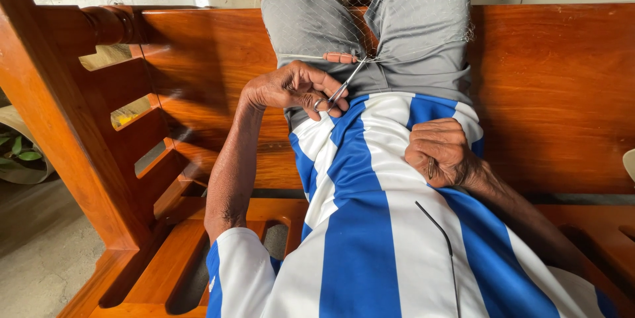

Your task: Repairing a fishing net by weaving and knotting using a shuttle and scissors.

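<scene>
My left hand point(294, 88) grips small metal scissors point(338, 90), with its fingers through the loops. The blades point up and right to a fine, pale fishing net point(423, 20) that lies spread over my grey shorts point(311, 23). One fingertip of that hand reaches out beside the blade tips at the net's edge. My right hand point(440, 152) rests as a closed fist on my blue and white striped shirt point(360, 212). A thin, small object point(430, 168) sticks out from under its fingers, and I cannot tell what it is.
I sit on a polished wooden bench point(555, 93). Its slatted armrest point(99, 113) is at the left. A thin black cord point(440, 228) runs down my shirt. A potted plant point(20, 152) stands on the concrete floor at the far left.
</scene>
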